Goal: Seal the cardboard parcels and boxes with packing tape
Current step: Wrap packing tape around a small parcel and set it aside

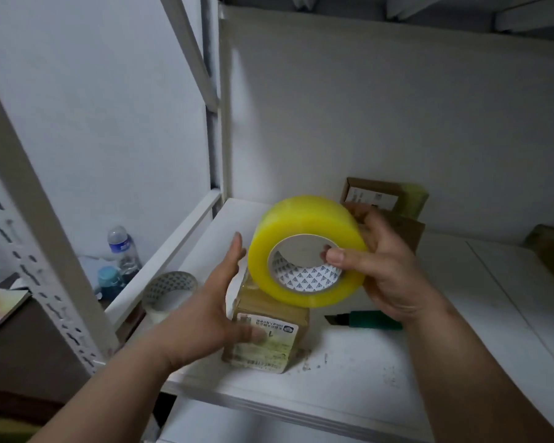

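Our right hand (387, 270) grips the fat yellow roll of packing tape (304, 247), thumb in its core. Our left hand (205, 314), fingers straight, holds nothing at nine o'clock of the small taped brown cardboard parcel (269, 334).

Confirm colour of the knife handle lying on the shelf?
Green: the utility knife's plastic handle, with a dark blade end, lies behind the right hand. Head view, the only one.

We could read only a large "1" on the small parcel's (266, 334) white label (269, 338); its other print was blurred.
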### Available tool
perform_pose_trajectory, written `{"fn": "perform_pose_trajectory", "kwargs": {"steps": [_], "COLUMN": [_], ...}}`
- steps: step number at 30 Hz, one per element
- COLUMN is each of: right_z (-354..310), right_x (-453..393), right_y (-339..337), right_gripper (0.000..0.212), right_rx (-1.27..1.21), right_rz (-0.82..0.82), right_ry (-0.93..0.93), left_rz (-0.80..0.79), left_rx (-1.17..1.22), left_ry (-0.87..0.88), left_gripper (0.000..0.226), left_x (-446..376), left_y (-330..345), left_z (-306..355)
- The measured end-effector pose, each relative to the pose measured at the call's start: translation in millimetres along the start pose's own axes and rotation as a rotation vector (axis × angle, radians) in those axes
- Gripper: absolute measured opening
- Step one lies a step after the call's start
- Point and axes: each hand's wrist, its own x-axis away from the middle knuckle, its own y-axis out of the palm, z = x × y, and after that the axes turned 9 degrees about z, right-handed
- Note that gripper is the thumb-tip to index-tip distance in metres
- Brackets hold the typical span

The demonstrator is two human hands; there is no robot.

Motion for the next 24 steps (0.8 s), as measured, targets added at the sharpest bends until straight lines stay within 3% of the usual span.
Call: {"fn": "perform_pose_trajectory", "kwargs": {"steps": [3, 7, 10, 13, 18, 24], "right_z": [5.1, 0.5, -8.3, -17.6, -8.8, 28.2], "right_x": [-2.2, -0.6, 5.3, 13.4, 25.4, 46.9], "right_y": [20.4, 31.3, 24.3, 5.1, -50.4, -52.1], "right_gripper": [0.068, 0.064, 0.064, 0.057, 0.087, 0.072], "right_rx": [0.042, 0.066, 0.162, 0.188, 0.418, 0.587], "right_rz": [-0.064, -0.105, -0.108, -0.094, -0.102, -0.152], "right_ry": [0.007, -0.006, -0.059, -0.069, 0.116, 0.306], "left_rz": [0.042, 0.035, -0.012, -0.046, -0.053, -0.13], "left_rx": [-0.163, -0.172, -0.188, -0.229, -0.188, -0.207], "left_ry": [0.084, 0.094, 0.131, 0.138, 0.059, 0.029], "left_gripper": [0.112, 0.077, 0.08, 0.101, 0.106, 0.105], "left_x": [-5.4, -3.4, -5.8, -8.7, -6.4, -8.7], "left_y": [-9.4, -12.9, -14.5, -16.4, -17.9, -19.0], "left_z": [12.5, 9.0, 4.9, 0.0, 0.5, 8.1]}}
